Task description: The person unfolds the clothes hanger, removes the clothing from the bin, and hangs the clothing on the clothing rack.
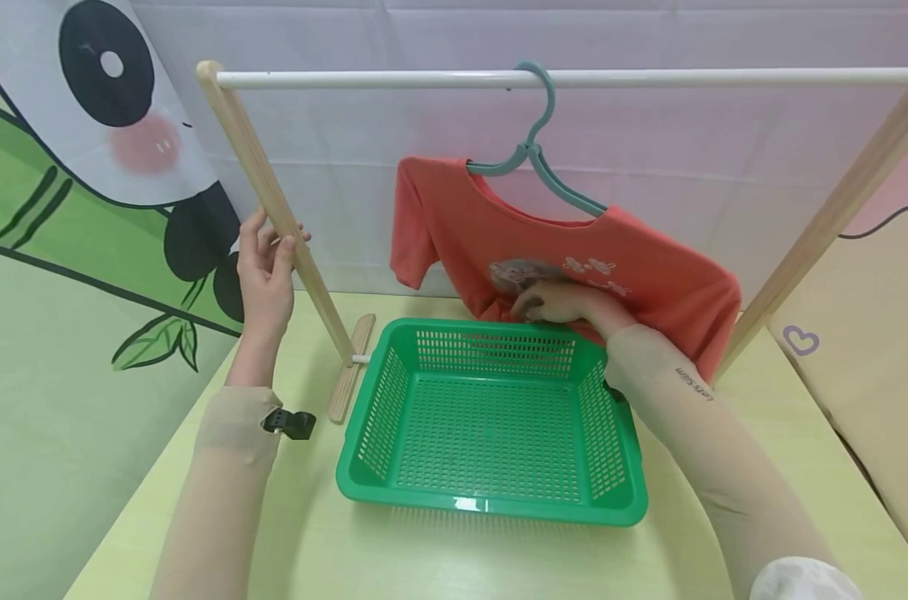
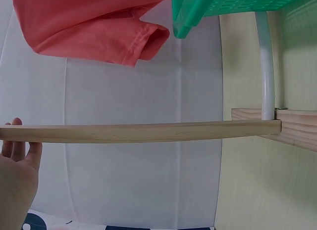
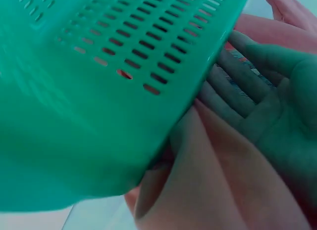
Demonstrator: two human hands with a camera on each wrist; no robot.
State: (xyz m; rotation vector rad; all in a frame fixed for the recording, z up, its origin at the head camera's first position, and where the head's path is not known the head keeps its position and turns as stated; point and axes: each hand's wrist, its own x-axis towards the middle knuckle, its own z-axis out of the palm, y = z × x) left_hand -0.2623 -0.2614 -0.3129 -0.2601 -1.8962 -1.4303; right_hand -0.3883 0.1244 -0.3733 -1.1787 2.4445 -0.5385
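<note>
A coral-red T-shirt (image 1: 454, 208) with a printed front hangs on a teal hanger (image 1: 566, 193), hooked over the white rail (image 1: 386, 80) of a wooden-sided rack. My left hand (image 1: 262, 279) holds the rack's left wooden post (image 1: 262, 167), the thumb in front and fingertips showing past its far side. On the shirt's lower front rests my right hand (image 1: 555, 300), behind the back rim of a green basket (image 1: 544, 510). The right wrist view shows its fingers (image 3: 245, 76) fairly straight against the cloth, partly covered by the basket's edge.
The basket, with slotted walls, stands on the pale yellow table (image 1: 311, 517). The rack's left foot (image 1: 346, 383) lies just left of it. Beyond the right sleeve is the other post (image 1: 821, 217). A printed cloth backdrop (image 1: 334, 192) hangs behind.
</note>
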